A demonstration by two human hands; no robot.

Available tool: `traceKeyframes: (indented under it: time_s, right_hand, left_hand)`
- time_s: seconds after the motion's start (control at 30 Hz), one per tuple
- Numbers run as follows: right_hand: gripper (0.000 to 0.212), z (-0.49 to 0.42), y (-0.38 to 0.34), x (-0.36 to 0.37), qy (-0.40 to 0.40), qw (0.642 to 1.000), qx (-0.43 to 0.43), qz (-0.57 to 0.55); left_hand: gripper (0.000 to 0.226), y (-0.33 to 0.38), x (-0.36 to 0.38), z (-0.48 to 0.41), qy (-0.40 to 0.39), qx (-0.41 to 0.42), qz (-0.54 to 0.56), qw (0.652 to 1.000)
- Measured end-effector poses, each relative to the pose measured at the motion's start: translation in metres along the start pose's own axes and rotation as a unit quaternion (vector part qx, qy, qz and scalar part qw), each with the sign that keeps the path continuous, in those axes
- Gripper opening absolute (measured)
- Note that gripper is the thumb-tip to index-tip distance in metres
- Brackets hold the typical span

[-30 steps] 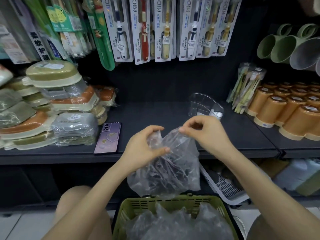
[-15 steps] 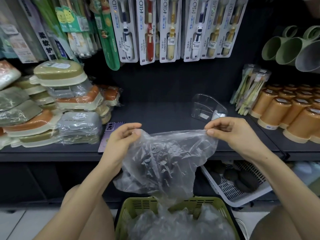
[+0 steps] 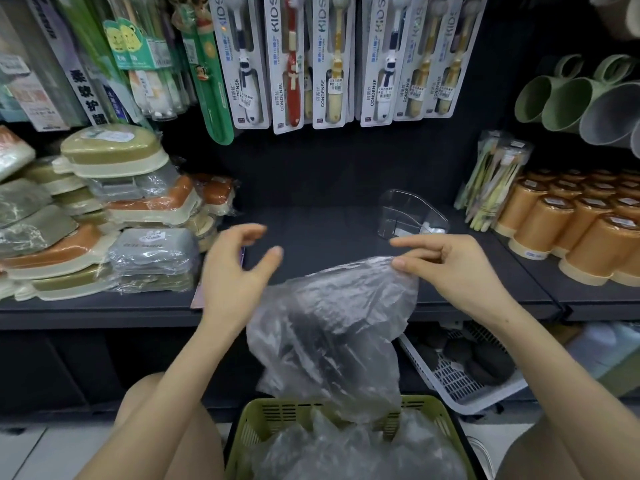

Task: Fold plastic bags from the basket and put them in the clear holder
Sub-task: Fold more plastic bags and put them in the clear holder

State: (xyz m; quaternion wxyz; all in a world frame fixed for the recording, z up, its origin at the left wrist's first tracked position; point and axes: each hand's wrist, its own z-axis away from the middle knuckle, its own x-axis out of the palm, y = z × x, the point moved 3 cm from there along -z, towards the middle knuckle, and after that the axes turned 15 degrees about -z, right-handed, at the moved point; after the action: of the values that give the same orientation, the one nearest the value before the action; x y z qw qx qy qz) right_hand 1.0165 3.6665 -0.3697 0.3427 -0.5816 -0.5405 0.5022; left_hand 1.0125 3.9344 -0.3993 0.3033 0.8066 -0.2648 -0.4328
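Observation:
A crumpled clear plastic bag [image 3: 332,327] hangs in front of the dark shelf, its lower end reaching into the green basket [image 3: 270,420]. My right hand [image 3: 446,265] pinches the bag's top right corner between thumb and fingers. To the bag's left, my left hand [image 3: 235,268] is open with fingers spread, holding nothing. More crumpled clear bags fill the basket at the bottom of the view. The clear holder [image 3: 410,216] stands on the shelf just behind my right hand.
Wrapped soap boxes [image 3: 104,216] are stacked on the shelf's left, partly hiding a phone [image 3: 199,299] behind my left wrist. Orange cups [image 3: 581,226] crowd the right. Toothbrush packs [image 3: 332,60] hang above. A white basket [image 3: 460,375] sits below the shelf.
My left hand has let go of the bag's left corner and opened. The bag now droops from my right hand alone, where before it was stretched between both hands.

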Motion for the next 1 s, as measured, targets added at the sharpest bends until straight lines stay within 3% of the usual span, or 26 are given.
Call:
traceKeyframes:
  time_s: [0.07,0.17,0.23,0.37,0.5,0.6,0.73,0.8,0.93,1.0]
  right_hand:
    - [0.027,-0.009,-0.013,0.015,-0.049,0.999,-0.012,0.009]
    - [0.027,-0.023,-0.027,0.035,-0.092,0.995,-0.035,0.008]
    - [0.025,-0.027,-0.027,0.036,-0.061,0.996,-0.061,-0.002]
    - [0.017,-0.008,-0.005,0.015,0.015,0.997,-0.069,-0.032]
    - [0.021,0.014,0.034,-0.003,-0.054,0.996,-0.024,-0.06]
    - [0.036,0.022,0.052,-0.003,-0.113,0.992,-0.006,-0.055]
    - [0.056,0.015,0.06,0.011,-0.112,0.993,0.006,0.023]
    - [0.059,0.006,0.071,0.019,-0.095,0.993,0.034,0.054]
    - [0.031,-0.008,0.095,0.035,-0.041,0.998,0.042,0.037]
    - [0.021,-0.014,0.101,0.041,-0.029,0.998,0.035,0.042]
  left_hand:
    - [0.037,0.028,0.019,0.0,-0.124,0.107,-0.009,0.987]
    - [0.015,0.054,0.048,0.0,-0.227,0.121,0.036,0.966]
    - [0.006,0.054,0.056,-0.005,-0.202,0.084,0.104,0.97]
    - [0.018,0.034,0.047,-0.016,-0.14,-0.013,0.236,0.961]
    - [0.021,0.016,0.034,-0.021,-0.124,-0.072,0.332,0.932]
    - [0.022,0.004,0.028,-0.024,-0.117,-0.113,0.389,0.907]
    - [0.035,-0.009,0.02,-0.025,-0.084,-0.155,0.436,0.882]
    - [0.026,-0.014,0.017,-0.026,-0.054,-0.181,0.465,0.865]
    - [0.009,-0.027,0.008,-0.029,-0.045,-0.195,0.517,0.832]
    - [0.028,-0.038,0.002,-0.033,-0.058,-0.199,0.538,0.817]
